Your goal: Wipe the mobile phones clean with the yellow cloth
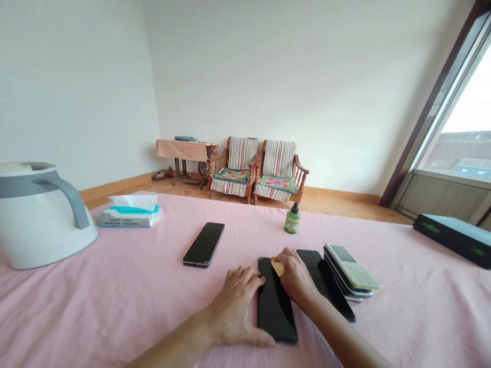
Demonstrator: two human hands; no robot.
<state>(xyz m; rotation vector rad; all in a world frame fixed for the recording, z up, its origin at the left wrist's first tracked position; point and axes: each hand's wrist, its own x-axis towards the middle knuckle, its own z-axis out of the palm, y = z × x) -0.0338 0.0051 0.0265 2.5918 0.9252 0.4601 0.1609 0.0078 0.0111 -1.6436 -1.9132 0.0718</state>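
A black smartphone (274,312) lies face up on the pink cloth in front of me. My left hand (236,306) is open along its left side, thumb near the bottom edge and fingers at the upper left edge. In my right hand (295,276) a small yellowish cloth or pad (277,267) is pinched and pressed on the upper right of the screen. Just right of that hand lies another black phone (330,283), partly covered by my wrist. Beside it is a stack of phones (353,268) with a white keypad phone on top. A further smartphone (204,244) rests to the left.
A white and grey jug (38,220) and a tissue pack (130,214) stand at the left. Behind the phones is a green pump bottle (292,221). A black box (454,240) sits at the right edge. Two chairs (256,171) and a small table (186,151) are by the wall.
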